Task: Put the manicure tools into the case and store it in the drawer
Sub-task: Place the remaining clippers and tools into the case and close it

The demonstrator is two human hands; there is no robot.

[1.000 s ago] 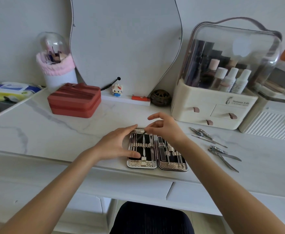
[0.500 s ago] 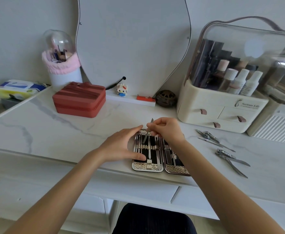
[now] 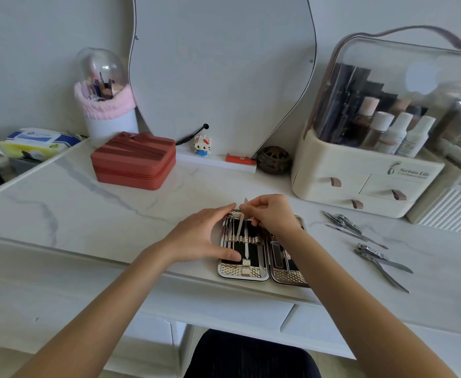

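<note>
Tool over the open case, long axis running twelve to six.

I saw the case (image 3: 262, 252) lying open at the desk's (image 3: 114, 214) near edge, my left hand (image 3: 202, 236) flat, fingers straight, pressing its left half. My right hand (image 3: 273, 214) pinched a thin tool (image 3: 241, 219) at the twelve o'clock end, tip toward six, over the left half's loops. Loose tools (image 3: 371, 241) lay at three o'clock, nearer my right hand.

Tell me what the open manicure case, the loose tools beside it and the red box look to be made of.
Manicure case: probably shiny embossed metal or metallic-look plastic, with a dark lining.
Loose tools: polished steel, judging by bright silver glints.
Red box: likely matte faux leather; a zipper seam runs round its side.
</note>
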